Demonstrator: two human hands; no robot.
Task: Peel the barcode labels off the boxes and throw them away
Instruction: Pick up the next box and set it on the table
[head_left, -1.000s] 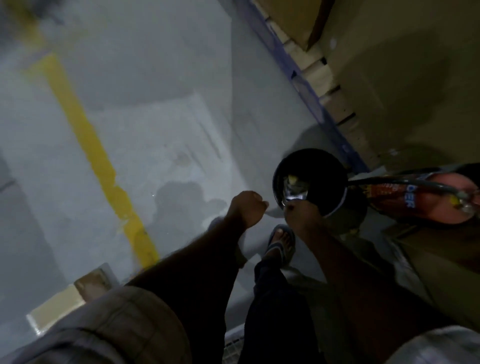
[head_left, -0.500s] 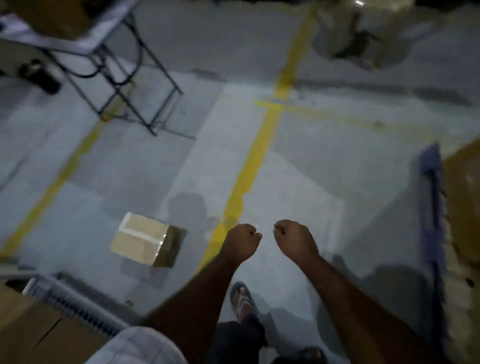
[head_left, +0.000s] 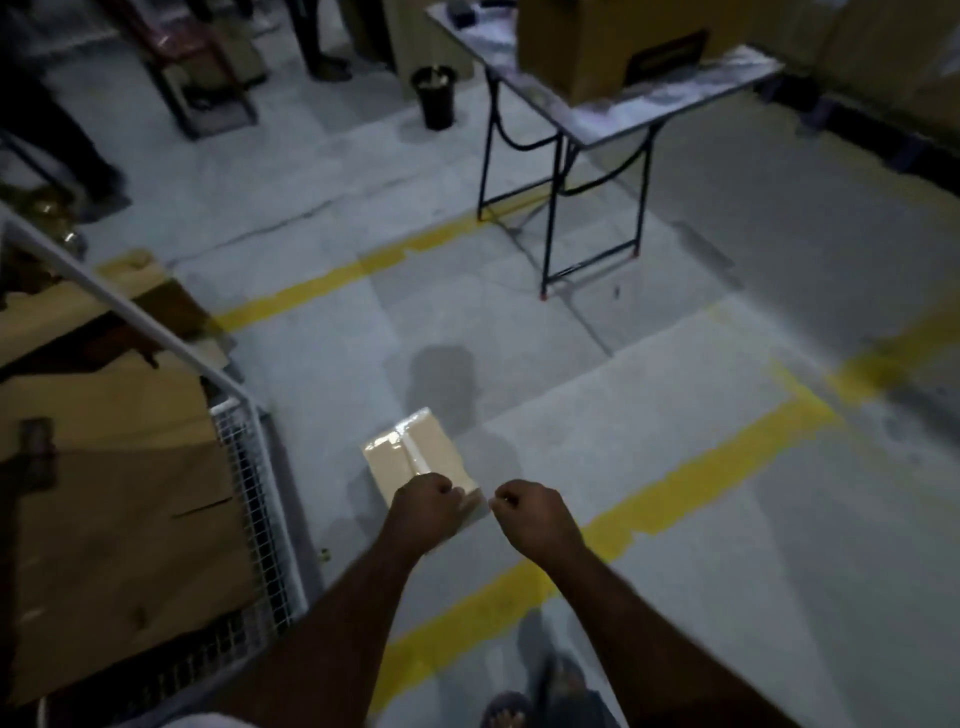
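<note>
A small taped cardboard box (head_left: 413, 451) lies on the grey floor just ahead of me. My left hand (head_left: 423, 510) hovers above its near corner as a closed fist and hides that corner. My right hand (head_left: 530, 512) is also a closed fist, to the right of the box, apart from it. I see nothing held in either hand. No barcode label shows on the box's visible faces. A black bin (head_left: 435, 96) with scraps inside stands far off near the folding table.
A white wire cage (head_left: 244, 467) full of flattened cardboard (head_left: 104, 467) stands at my left. A folding table (head_left: 597, 119) carries a large box (head_left: 613, 41). Yellow floor lines (head_left: 675, 483) cross the concrete. People's legs (head_left: 322, 36) stand at the back.
The view has swung left, away from the black bin beside the pallet, toward the floor box. Both fists now sit over or beside that box, which appears much closer.
</note>
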